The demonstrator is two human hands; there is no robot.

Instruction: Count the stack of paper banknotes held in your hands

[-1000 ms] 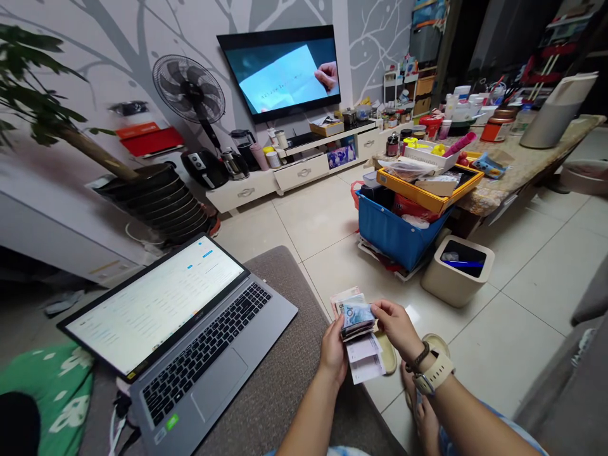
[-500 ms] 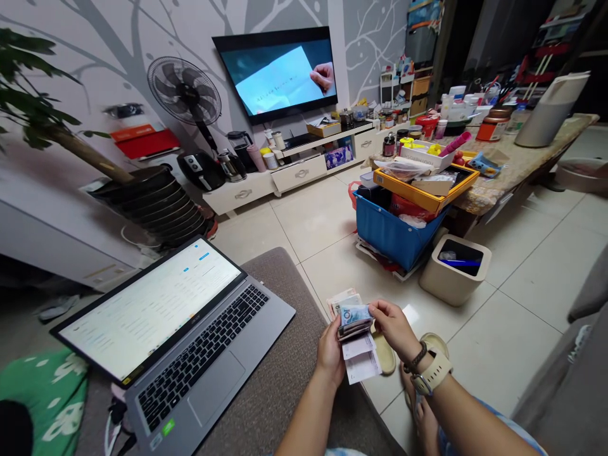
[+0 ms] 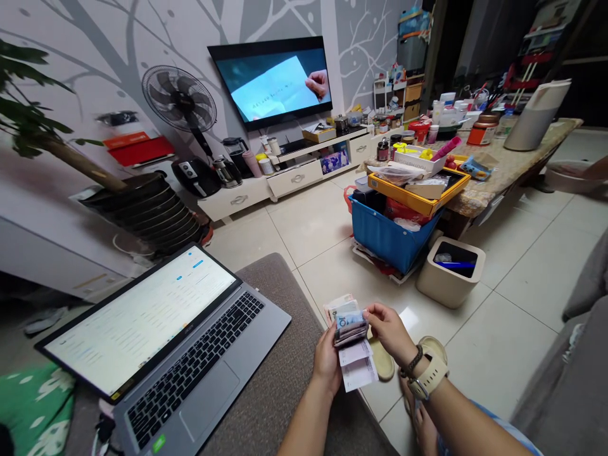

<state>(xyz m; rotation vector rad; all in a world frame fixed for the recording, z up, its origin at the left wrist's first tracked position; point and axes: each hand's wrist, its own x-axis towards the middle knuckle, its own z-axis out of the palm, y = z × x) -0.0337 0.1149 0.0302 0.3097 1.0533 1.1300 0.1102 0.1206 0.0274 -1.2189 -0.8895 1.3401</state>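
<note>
My left hand [image 3: 327,362] is closed around a folded bundle of banknotes [image 3: 350,335], thumb along its left side. A blue banknote [image 3: 348,318] marked 10 lies at the top of the bundle. My right hand [image 3: 389,329] pinches the right corner of that blue note between thumb and fingers. Behind it, other notes [image 3: 338,306] fan out at the upper left. Pale paper slips [image 3: 360,372] with faint print hang below the bundle. A watch [image 3: 430,377] and a dark bracelet are on my right wrist.
An open laptop [image 3: 209,392] rests on the grey-brown padded seat [image 3: 270,285] at my left. Ahead on the tiled floor stand a blue crate [image 3: 389,231] and a beige bin [image 3: 439,291]. A cluttered table [image 3: 532,149] extends to the right; slippers [image 3: 382,361] lie by my feet.
The view has shifted slightly, so the room sits lower and a little to the left. The blue note leans back more over the bundle; both hands keep their hold.
</note>
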